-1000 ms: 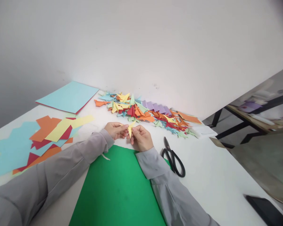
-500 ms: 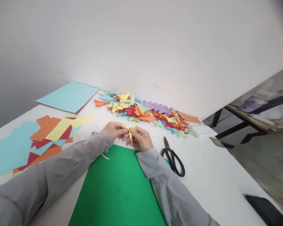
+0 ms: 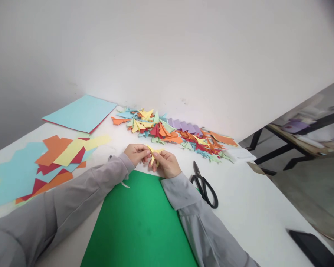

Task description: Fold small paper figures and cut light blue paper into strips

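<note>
A small folded yellow paper plane is held between both hands, just beyond the far edge of a green sheet. My left hand pinches its left side with thumb and forefinger. My right hand grips it from the right, the thumb lying on top. Some of the folds are hidden behind the fingers. Black-handled scissors lie to the right of my right hand, blades pointing away. Behind the hands stretches a long heap of folded paper planes in several colours.
Loose strips of coloured paper lie spread on the left. A light blue sheet rests at the back left, against the wall. A dark flat device sits near the right edge of the white table. Shelving stands beyond.
The yellow paper plane has turned slightly in my fingers, showing more of its folded surface. Both hands stay in nearly the same place.
</note>
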Tool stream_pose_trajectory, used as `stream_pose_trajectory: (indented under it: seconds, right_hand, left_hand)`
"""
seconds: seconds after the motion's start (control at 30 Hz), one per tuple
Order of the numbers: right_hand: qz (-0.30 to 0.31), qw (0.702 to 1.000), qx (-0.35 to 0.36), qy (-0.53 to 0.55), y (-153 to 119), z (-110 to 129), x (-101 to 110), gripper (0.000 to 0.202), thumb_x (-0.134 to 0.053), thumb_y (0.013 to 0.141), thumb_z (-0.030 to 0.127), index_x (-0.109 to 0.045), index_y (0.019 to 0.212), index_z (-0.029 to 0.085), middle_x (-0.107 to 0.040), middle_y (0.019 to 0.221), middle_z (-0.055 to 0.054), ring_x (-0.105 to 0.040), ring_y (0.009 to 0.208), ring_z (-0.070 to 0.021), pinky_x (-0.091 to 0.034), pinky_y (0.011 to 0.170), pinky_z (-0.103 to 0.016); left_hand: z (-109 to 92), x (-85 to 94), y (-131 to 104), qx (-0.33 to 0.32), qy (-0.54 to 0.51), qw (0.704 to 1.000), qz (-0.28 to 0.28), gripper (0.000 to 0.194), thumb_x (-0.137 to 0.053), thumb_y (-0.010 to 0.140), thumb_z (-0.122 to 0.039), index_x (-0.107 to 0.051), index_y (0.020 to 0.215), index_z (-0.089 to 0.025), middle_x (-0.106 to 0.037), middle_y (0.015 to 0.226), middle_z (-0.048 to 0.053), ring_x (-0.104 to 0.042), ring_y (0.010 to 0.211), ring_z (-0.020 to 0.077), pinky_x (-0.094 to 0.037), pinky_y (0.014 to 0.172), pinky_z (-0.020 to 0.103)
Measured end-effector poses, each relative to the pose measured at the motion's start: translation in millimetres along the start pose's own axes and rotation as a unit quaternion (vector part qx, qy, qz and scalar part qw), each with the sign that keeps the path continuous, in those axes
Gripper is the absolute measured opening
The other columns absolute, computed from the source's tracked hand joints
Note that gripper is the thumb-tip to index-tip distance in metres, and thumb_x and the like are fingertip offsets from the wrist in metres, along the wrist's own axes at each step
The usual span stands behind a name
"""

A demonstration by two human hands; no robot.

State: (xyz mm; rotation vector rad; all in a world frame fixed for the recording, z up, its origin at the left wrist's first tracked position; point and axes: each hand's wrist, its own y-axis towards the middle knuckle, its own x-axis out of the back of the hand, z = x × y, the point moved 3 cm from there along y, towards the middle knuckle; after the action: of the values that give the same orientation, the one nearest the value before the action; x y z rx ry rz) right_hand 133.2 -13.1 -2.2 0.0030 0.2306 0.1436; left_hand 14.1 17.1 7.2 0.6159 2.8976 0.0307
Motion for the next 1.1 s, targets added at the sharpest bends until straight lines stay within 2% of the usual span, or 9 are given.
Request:
stream_pose_trajectory:
  seconds: [0.33, 0.5, 0.67, 0.87, 1.1]
  right_hand:
    - [0.012, 1.000, 0.001, -0.010, -0.3, -1.3, -0.3, 0.035, -0.072, 0.058, 0.042, -0.049, 0.059, 0.016, -0.063, 0.046, -0.001, -0.054, 0.033, -0.0099, -0.038, 0.032, -0.016]
    - [0.008, 1.000, 0.001, -0.007, 0.4, -3.6, 1.0, 0.034, -0.072, 0.058, 0.041, -0.050, 0.061, 0.015, -0.063, 0.046, 0.000, -0.054, 0.032, -0.0095, -0.038, 0.031, -0.016]
    - [-0.001, 1.000, 0.005, -0.003, -0.7, -3.4, 1.4, 0.034, -0.073, 0.057, 0.040, -0.047, 0.059, 0.017, -0.062, 0.043, 0.001, -0.052, 0.030, -0.0093, -0.037, 0.031, -0.016]
    - [0.016, 1.000, 0.002, -0.013, -1.8, -1.7, 0.2, 0.032, -0.072, 0.058, 0.039, -0.049, 0.059, 0.016, -0.063, 0.045, 0.000, -0.052, 0.031, -0.0092, -0.036, 0.031, -0.017]
    - [0.012, 1.000, -0.008, -0.010, -1.4, -0.8, 0.8, 0.036, -0.074, 0.056, 0.039, -0.046, 0.059, 0.017, -0.061, 0.042, 0.001, -0.050, 0.029, -0.0084, -0.035, 0.030, -0.016]
  left_hand:
    - [-5.3, -1.2, -4.3, 0.006, 0.021, 0.998, -0.050, 0.010, -0.059, 0.062, -0.012, -0.056, 0.052, -0.010, -0.053, 0.041, -0.003, -0.046, 0.035, 0.0048, -0.035, 0.036, 0.016]
    - [-2.0, -0.2, -1.9, 0.001, 0.015, 0.999, -0.040, 0.010, -0.061, 0.060, -0.016, -0.057, 0.053, -0.010, -0.054, 0.042, -0.003, -0.047, 0.036, 0.0053, -0.037, 0.037, 0.017]
    - [1.1, 0.1, -0.2, 0.025, -0.023, 0.999, -0.005, 0.020, -0.068, 0.056, -0.026, -0.057, 0.052, -0.010, -0.055, 0.042, -0.001, -0.049, 0.037, 0.0075, -0.038, 0.037, 0.019]
    - [-3.9, -1.7, -3.4, 0.025, 0.028, 0.998, -0.045, 0.028, -0.073, 0.052, -0.033, -0.056, 0.050, -0.011, -0.050, 0.034, -0.003, -0.044, 0.032, 0.0055, -0.035, 0.035, 0.018]
    - [-1.8, -2.8, -2.9, 0.030, 0.024, 0.999, -0.032, 0.027, -0.071, 0.058, -0.031, -0.055, 0.050, -0.011, -0.051, 0.035, -0.003, -0.045, 0.032, 0.0055, -0.036, 0.035, 0.018]
